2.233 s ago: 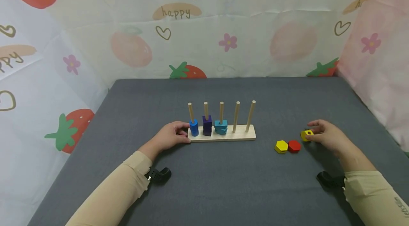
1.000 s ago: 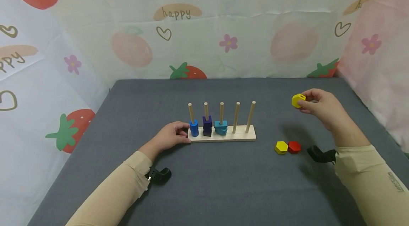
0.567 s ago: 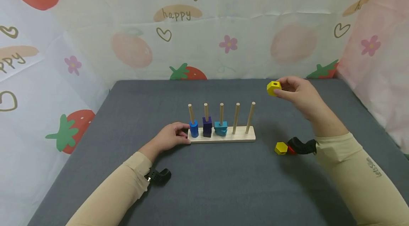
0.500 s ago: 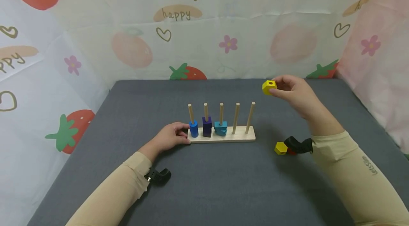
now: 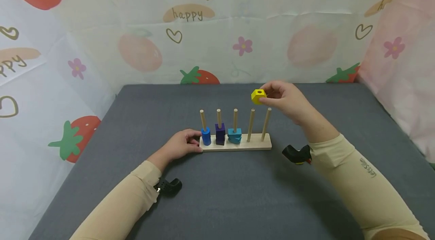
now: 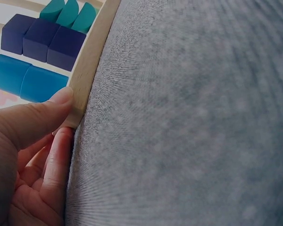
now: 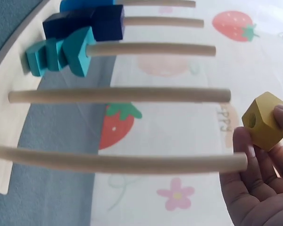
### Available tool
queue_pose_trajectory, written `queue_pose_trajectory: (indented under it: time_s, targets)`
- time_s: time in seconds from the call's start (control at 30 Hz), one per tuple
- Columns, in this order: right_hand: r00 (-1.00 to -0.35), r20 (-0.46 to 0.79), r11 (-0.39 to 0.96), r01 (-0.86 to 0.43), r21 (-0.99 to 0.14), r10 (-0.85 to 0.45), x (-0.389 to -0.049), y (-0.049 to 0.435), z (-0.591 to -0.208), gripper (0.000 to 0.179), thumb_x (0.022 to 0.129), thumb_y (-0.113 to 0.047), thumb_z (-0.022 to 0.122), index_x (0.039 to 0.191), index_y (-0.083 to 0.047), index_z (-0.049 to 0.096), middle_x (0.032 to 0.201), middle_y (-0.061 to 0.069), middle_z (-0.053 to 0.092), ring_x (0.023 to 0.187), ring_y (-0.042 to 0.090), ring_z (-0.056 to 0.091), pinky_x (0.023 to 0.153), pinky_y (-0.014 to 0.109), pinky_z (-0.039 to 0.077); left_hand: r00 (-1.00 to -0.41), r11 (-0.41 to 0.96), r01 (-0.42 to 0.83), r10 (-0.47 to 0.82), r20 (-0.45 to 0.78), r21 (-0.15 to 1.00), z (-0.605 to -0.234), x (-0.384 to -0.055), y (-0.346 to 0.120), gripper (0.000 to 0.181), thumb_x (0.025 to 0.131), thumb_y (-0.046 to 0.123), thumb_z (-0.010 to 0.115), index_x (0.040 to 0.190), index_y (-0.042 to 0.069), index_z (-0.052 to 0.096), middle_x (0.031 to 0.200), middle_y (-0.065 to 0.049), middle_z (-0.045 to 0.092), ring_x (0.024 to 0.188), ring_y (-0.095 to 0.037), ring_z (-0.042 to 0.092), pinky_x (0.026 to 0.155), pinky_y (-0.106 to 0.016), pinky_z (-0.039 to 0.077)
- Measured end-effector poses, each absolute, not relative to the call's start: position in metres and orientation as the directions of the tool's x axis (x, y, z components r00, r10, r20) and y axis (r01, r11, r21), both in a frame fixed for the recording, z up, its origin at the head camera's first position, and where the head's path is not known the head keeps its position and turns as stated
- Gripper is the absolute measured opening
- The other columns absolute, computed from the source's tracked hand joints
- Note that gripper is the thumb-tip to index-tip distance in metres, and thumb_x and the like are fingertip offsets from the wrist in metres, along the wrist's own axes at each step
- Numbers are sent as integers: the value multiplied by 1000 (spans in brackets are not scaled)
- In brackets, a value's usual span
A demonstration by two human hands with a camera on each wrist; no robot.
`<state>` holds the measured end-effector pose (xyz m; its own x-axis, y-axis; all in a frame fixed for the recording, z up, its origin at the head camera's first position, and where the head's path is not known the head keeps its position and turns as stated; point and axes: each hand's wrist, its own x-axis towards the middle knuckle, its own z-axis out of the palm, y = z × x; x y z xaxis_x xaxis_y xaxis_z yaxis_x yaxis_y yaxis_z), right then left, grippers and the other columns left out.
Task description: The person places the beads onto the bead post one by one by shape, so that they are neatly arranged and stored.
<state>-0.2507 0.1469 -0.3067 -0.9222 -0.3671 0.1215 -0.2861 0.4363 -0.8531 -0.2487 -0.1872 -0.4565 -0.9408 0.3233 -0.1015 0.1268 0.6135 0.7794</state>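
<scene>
A wooden peg board [image 5: 244, 148] with several upright pegs lies across the middle of the table. My left hand [image 5: 178, 145] grips its left end, the thumb [image 6: 61, 96] on the top edge and fingers at the end. Blue cylinders [image 5: 206, 136], dark purple cubes [image 5: 220, 134] and teal half-round blocks [image 5: 235, 136] sit on the three left pegs. The fourth peg [image 5: 251, 126] and fifth peg [image 5: 266, 126] are bare. Above the fourth peg, apart from it, my right hand [image 5: 287, 101] pinches a yellow hexagonal block [image 5: 257, 97], its hole facing the peg tips in the right wrist view.
Right of the board, slivers of a yellow block [image 5: 299, 163] and a red block [image 5: 309, 161] show behind the black right wrist camera [image 5: 295, 154]. Another wrist camera [image 5: 170, 186] is on the left arm. A printed cloth [image 5: 244, 17] hangs beyond the grey table [image 5: 217, 202].
My right hand has lifted the yellow hexagonal block from the table and carried it left to above the pegs. The left hand stays at the board's end.
</scene>
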Motion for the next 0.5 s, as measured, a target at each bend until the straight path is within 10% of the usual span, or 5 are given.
queue_pose_trajectory:
  time_s: [0.5]
  targets:
    - [-898, 56, 464, -278, -841, -436, -252, 136, -319, 26, 87, -17, 63, 108, -3, 58, 107, 11, 60, 97, 21, 58, 86, 36, 46, -940, 603, 125, 326, -100, 788, -459, -250, -188, 51, 73, 18, 77, 120, 8, 59, 99, -4, 59, 81, -11, 59, 73, -27, 47]
